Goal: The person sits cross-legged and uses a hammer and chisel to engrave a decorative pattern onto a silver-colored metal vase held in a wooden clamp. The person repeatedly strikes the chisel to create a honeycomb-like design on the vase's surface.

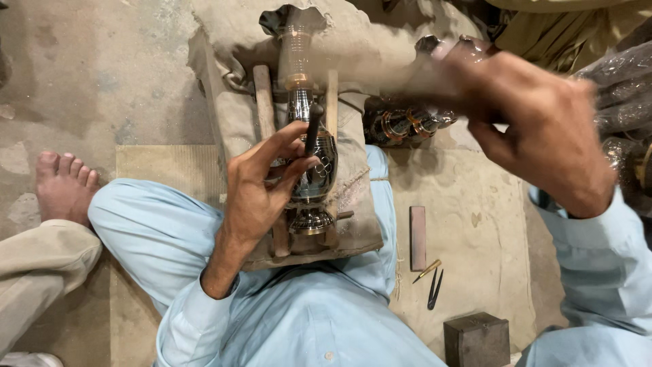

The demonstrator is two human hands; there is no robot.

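Note:
A dark engraved metal vase with a brass neck lies on a padded wooden cradle across my lap. My left hand rests on the vase's body and pinches a thin dark chisel upright against the metal. My right hand is raised above and to the right, closed on the handle of a mallet that is motion-blurred over the cradle. The vase's flared mouth points away from me.
More finished vases wrapped in clear plastic lie behind the cradle and at far right. A reddish sharpening stone, small pointed tools and a dark metal block sit on the mat. Another person's bare foot rests at left.

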